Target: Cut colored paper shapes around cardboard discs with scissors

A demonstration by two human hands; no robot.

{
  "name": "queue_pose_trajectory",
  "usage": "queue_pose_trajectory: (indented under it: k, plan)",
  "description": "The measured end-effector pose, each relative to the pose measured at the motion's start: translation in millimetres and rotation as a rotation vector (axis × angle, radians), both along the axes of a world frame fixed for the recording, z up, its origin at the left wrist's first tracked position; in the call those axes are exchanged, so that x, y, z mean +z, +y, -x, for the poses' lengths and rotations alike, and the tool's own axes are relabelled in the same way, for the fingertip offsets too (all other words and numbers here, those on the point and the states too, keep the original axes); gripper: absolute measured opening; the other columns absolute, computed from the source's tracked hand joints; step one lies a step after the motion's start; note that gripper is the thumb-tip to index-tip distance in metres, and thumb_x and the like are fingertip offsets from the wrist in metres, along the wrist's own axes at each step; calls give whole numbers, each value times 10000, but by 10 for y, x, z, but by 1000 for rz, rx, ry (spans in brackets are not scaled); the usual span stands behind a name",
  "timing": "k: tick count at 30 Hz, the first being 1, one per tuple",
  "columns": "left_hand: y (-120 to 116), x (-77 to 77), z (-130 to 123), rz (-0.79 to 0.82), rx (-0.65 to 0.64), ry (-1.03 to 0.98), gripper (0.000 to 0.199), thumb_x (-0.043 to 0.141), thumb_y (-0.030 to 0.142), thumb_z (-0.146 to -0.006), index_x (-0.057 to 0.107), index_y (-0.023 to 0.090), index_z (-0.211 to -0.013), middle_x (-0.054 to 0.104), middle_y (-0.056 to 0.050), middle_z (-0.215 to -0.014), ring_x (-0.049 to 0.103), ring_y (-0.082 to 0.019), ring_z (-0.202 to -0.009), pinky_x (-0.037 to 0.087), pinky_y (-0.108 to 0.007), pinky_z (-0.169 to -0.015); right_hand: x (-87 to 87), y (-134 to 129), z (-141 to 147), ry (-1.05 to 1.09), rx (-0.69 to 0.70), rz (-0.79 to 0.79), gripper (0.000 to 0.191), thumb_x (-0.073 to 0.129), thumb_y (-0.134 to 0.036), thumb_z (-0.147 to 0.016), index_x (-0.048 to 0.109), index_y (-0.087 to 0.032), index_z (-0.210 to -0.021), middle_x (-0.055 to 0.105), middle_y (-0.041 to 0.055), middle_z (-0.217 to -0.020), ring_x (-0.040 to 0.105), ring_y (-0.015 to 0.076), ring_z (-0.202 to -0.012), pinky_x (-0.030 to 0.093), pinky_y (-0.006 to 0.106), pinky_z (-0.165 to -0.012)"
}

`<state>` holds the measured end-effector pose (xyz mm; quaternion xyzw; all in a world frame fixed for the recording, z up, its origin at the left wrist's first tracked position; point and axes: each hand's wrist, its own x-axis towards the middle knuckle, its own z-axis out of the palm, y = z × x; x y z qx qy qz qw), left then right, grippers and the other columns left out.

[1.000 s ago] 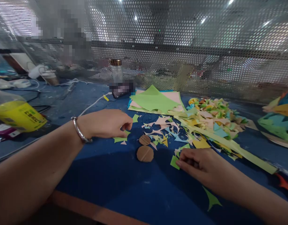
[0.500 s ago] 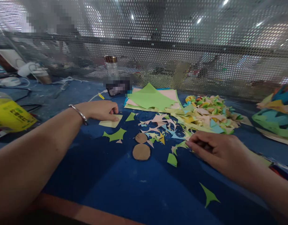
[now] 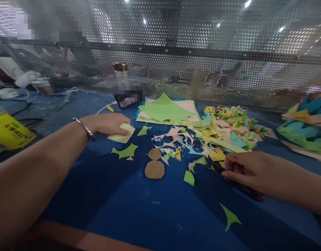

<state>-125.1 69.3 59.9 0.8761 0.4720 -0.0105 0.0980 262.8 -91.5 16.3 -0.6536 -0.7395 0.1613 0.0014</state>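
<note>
Pinching pale, perhaps bent paper [image 3: 120, 138]

"What colour is the table [image 3: 160, 198]?"

"Dark blue! Its edge [image 3: 71, 233] is reddish brown."

"And the thin sheet [image 3: 123, 137]?"

"Soft yellow, plain all over. The round cards [image 3: 154, 169] are brown, and the pointy scrap [image 3: 230, 217] is bright green."

"Look at the paper pile [image 3: 225, 130]!"

"Yellow, green, pink and light blue, all mixed up. The top sheet [image 3: 164, 108] is light green."

"That tool [image 3: 250, 192]?"

"Dark, but blurry."

"And the wall [image 3: 160, 31]?"

"Grey, with dots everywhere. The bracelet [image 3: 83, 128] is silver, and the bottle cap [image 3: 120, 67] is goldish brown."
</note>
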Motion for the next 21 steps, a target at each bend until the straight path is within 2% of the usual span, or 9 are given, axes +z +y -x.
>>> queue_pose_trajectory:
  k: [5, 8, 10, 12, 15, 17, 21]
  plan:
    - [-144, 24, -244, -222, 124, -380, 216, 562, 364, -985, 608, 183, -875, 611, 14, -690, 502, -106, -624, 326, -233, -584, 13, -3, 82, 17, 28, -5, 219, 662, -295, -872, 581, -258, -671, 660, 30, -579, 598, 194, -495, 332, 304, -457]
    - [-277, -18, -445, -142, 254, -708, 187, 601, 371, -963, 563, 188, -945, 645, 7, -714, 564, -113, -555, 380, -241, -522, 33, -6, 148, 16, 43, -44, 185, 671, -260, -814, 586, -255, -650, 653, 32, -581, 580, 188, -489, 345, 302, -461]
    - [-414, -70, -601, 23, 249, -883, 189, 613, 377, -950, 576, 195, -982, 687, -11, -757, 599, -127, -543, 406, -249, -487, 57, 1, 195, 54, 46, -41, 172, 651, -252, -792, 566, -254, -643, 627, 22, -559, 553, 174, -473, 352, 295, -454]
    - [-588, -134, -764, 224, 182, -1002, 179, 586, 377, -950, 591, 198, -950, 712, -30, -798, 633, -140, -590, 448, -248, -494, 85, 19, 239, 130, 43, -42, 186, 636, -280, -789, 529, -255, -638, 582, 4, -526, 522, 159, -458, 360, 286, -447]
    - [-860, -251, -1002, 489, 40, -994, 152, 643, 345, -904, 604, 205, -861, 697, -15, -785, 628, -136, -634, 466, -233, -527, 121, 56, 297, 255, 20, -122, 199, 627, -378, -808, 557, -253, -670, 566, -4, -517, 508, 158, -460, 366, 282, -446]
    - [-991, -342, -1139, 668, -41, -1025, 134, 653, 316, -896, 620, 203, -830, 690, -12, -811, 623, -132, -694, 487, -235, -602, 136, 70, 341, 320, -19, -194, 214, 616, -424, -824, 610, -244, -707, 593, 7, -544, 516, 163, -472, 371, 287, -455]
    - [-1073, -500, -1316, 889, -22, -1172, 202, 762, 358, -816, 644, 198, -852, 641, 4, -780, 570, -125, -684, 463, -239, -620, 150, 55, 462, 439, -77, -217, 221, 634, -438, -793, 622, -232, -713, 668, 33, -649, 575, 185, -561, 417, 290, -495]
